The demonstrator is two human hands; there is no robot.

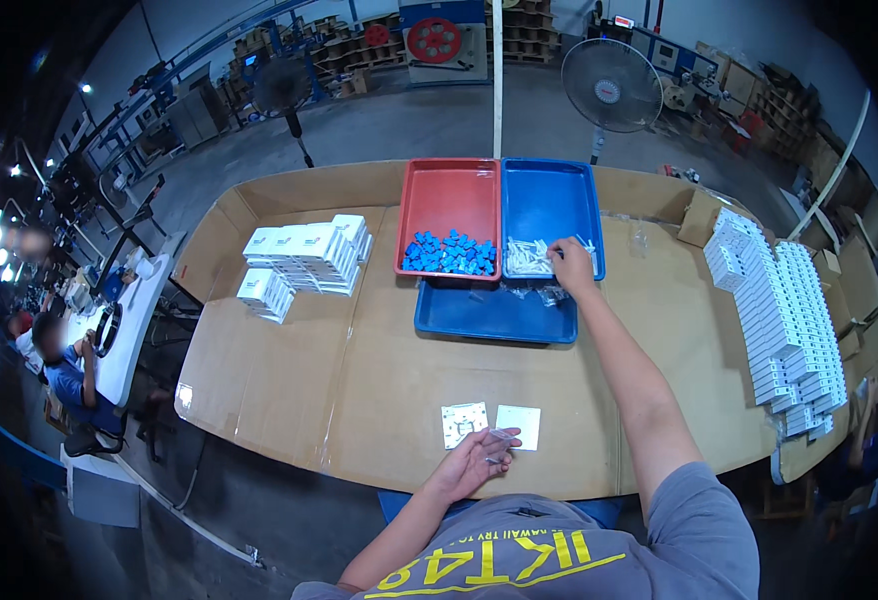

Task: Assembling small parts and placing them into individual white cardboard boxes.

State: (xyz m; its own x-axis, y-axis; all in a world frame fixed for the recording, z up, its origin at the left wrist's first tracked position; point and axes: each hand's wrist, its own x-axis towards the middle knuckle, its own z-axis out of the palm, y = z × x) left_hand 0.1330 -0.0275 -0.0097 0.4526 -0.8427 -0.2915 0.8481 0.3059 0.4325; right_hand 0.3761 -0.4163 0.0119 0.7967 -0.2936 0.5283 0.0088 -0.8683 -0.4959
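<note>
My left hand point(471, 464) is near the front edge of the cardboard-covered table, closed around something small, clear and plastic-looking. Just beyond it lie a white square plate with printed markings point(462, 424) and a plain white square piece point(525, 424), side by side. My right arm is stretched far forward, with my right hand point(573, 265) reaching into a blue tray point(551, 200). Its fingers are pinched together at a heap of small white parts point(529, 257); whatever they hold is too small to make out.
Left of the blue tray, a red tray point(451, 200) holds many blue pieces point(449, 254). Another blue tray point(496, 318) sits in front, with clear plastic at its back edge. White boxes are stacked at left point(304, 255) and right point(774, 315). Co-workers sit at both sides.
</note>
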